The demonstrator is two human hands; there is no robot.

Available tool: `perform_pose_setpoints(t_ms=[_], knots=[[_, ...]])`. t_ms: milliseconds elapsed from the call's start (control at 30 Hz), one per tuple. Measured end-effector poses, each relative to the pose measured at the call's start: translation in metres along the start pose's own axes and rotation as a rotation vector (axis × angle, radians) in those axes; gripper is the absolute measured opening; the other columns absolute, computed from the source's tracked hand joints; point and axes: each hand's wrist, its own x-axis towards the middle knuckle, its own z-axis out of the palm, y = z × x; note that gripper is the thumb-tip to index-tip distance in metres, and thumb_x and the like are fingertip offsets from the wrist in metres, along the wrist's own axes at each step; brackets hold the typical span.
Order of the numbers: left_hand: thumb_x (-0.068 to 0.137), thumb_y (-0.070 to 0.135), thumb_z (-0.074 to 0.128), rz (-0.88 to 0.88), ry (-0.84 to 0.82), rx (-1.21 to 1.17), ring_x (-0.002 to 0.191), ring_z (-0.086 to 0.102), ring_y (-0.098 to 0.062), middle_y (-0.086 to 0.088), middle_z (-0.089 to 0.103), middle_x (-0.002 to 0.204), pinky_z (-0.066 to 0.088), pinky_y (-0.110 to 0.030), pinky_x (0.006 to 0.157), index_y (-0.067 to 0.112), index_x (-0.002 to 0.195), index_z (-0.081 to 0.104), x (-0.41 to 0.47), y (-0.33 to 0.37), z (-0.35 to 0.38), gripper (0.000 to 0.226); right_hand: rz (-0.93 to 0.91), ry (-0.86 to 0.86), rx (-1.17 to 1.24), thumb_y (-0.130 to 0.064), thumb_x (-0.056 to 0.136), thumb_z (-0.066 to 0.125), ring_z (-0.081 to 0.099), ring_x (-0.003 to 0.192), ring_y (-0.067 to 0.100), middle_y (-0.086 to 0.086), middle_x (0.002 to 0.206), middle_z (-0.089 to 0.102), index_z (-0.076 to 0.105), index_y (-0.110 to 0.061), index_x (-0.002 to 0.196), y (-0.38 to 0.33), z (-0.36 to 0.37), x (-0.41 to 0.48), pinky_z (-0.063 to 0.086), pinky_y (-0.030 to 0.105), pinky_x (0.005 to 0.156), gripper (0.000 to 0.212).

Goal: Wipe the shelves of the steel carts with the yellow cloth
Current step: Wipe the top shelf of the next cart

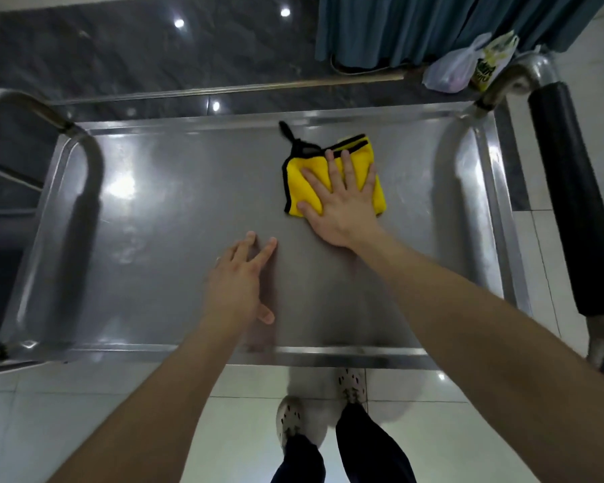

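Flat rectangular stainless-steel cart shelf with a raised rim (pixel 154 238) fills most of the view; surface is glossy, with ceiling lights reflected at its 9 o'clock side. Black padded tubular cart handle (pixel 572 190) runs along the 3 o'clock edge.

Right hand (pixel 342 200): wide open, fingers straight and slightly spread, palm pressed flat on the folded yellow microfibre cloth with black edging (pixel 300 172). No curl round it, just flat pressure from above. Fingertips point to 12 o'clock.

Left hand (pixel 239 284): open, fingers straight and fanned, holds nothing. It sits at 7 o'clock from the right hand, near shelf centre. Fingertips are at or just above the steel; can't tell if they touch.

Cloth lies on the shelf at about 1 o'clock from shelf centre, near the far rim but apart from it. Folded to a rough square; its 3 o'clock half is mostly under the palm. Small black hanging loop (pixel 288 132) sticks out from its 11 o'clock corner, lying flat on the steel.
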Motion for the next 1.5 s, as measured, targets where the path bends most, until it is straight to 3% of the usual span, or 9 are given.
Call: perform_pose_setpoints(t_ms=[233, 367, 500, 633, 767, 967, 1100, 1200, 1500], knots=[[0.051, 0.053, 0.104, 0.047, 0.057, -0.006, 0.162, 0.017, -0.029, -0.001, 0.007, 0.18, 0.04, -0.053, 0.119, 0.044, 0.172, 0.007, 0.003, -0.006, 0.012, 0.155, -0.077, 0.151, 0.002, -0.073, 0.105, 0.03, -0.004, 0.166, 0.035, 0.007, 0.18, 0.002, 0.021, -0.042, 0.169, -0.025, 0.022, -0.126, 0.007, 0.078, 0.121, 0.072], [0.053, 0.051, 0.105, 0.093, 0.073, -0.031, 0.16, 0.021, -0.034, -0.006, 0.012, 0.179, 0.038, -0.051, 0.122, 0.037, 0.172, 0.012, 0.0, -0.007, 0.014, 0.152, 0.026, 0.174, 0.027, -0.07, 0.106, 0.034, 0.0, 0.166, 0.036, 0.007, 0.18, 0.003, 0.019, -0.042, 0.169, -0.06, 0.031, -0.201, 0.009, 0.077, 0.122, 0.071], [0.062, 0.049, 0.1, 0.135, 0.084, -0.088, 0.16, 0.023, -0.036, -0.012, 0.016, 0.177, 0.037, -0.054, 0.123, 0.028, 0.172, 0.016, -0.011, -0.015, 0.014, 0.14, 0.186, 0.144, 0.018, -0.069, 0.106, 0.036, 0.002, 0.165, 0.037, 0.01, 0.179, 0.008, 0.02, -0.04, 0.17, -0.116, 0.04, -0.239, 0.006, 0.077, 0.123, 0.072], [0.076, 0.045, 0.094, 0.139, 0.082, -0.239, 0.156, 0.031, -0.036, -0.011, 0.026, 0.173, 0.034, -0.051, 0.125, 0.023, 0.168, 0.028, -0.033, -0.046, 0.023, 0.116, 0.195, 0.115, -0.004, -0.07, 0.105, 0.038, 0.001, 0.166, 0.037, 0.009, 0.18, 0.007, 0.019, -0.041, 0.17, -0.123, 0.037, -0.243, 0.008, 0.077, 0.122, 0.073], [0.079, 0.045, 0.093, 0.078, 0.119, -0.143, 0.151, 0.037, -0.033, -0.008, 0.038, 0.166, 0.036, -0.047, 0.124, 0.026, 0.162, 0.041, -0.046, -0.1, 0.03, 0.1, 0.21, 0.101, -0.03, -0.071, 0.105, 0.035, 0.0, 0.166, 0.035, 0.007, 0.18, 0.004, 0.017, -0.042, 0.17, -0.123, 0.04, -0.246, 0.01, 0.077, 0.122, 0.074], [0.065, 0.051, 0.1, 0.014, 0.081, -0.029, 0.156, 0.031, -0.038, -0.016, 0.03, 0.169, 0.037, -0.05, 0.124, 0.033, 0.167, 0.03, -0.025, -0.138, 0.006, 0.125, 0.255, -0.001, -0.029, -0.076, 0.103, 0.03, -0.011, 0.165, 0.032, 0.003, 0.18, -0.005, 0.008, -0.046, 0.169, -0.123, 0.033, -0.243, 0.004, 0.075, 0.124, 0.076], [0.057, 0.06, 0.102, -0.056, -0.001, -0.076, 0.158, 0.025, -0.037, -0.011, 0.02, 0.173, 0.042, -0.061, 0.119, 0.038, 0.17, 0.02, -0.013, -0.144, -0.001, 0.141, 0.274, -0.059, 0.003, -0.084, 0.097, 0.028, -0.02, 0.164, 0.029, -0.001, 0.179, -0.015, 0.003, -0.053, 0.167, -0.115, 0.028, -0.231, -0.002, 0.075, 0.123, 0.08], [0.057, 0.069, 0.097, -0.052, -0.002, -0.031, 0.157, 0.025, -0.036, -0.007, 0.018, 0.174, 0.043, -0.061, 0.117, 0.039, 0.17, 0.017, -0.011, -0.146, -0.004, 0.141, 0.285, -0.104, 0.055, -0.094, 0.091, 0.026, -0.028, 0.161, 0.027, -0.002, 0.177, -0.023, -0.003, -0.059, 0.164, -0.096, 0.018, -0.195, -0.009, 0.075, 0.122, 0.086], [0.065, 0.073, 0.09, -0.075, -0.034, 0.015, 0.163, 0.015, -0.031, -0.002, 0.006, 0.18, 0.034, -0.057, 0.124, 0.044, 0.171, 0.006, -0.001, -0.138, -0.013, 0.138, 0.328, -0.138, 0.086, -0.107, 0.075, 0.009, -0.024, 0.161, 0.038, 0.007, 0.178, -0.02, -0.008, -0.062, 0.161, -0.054, -0.01, 0.034, -0.016, 0.079, 0.116, 0.098]])
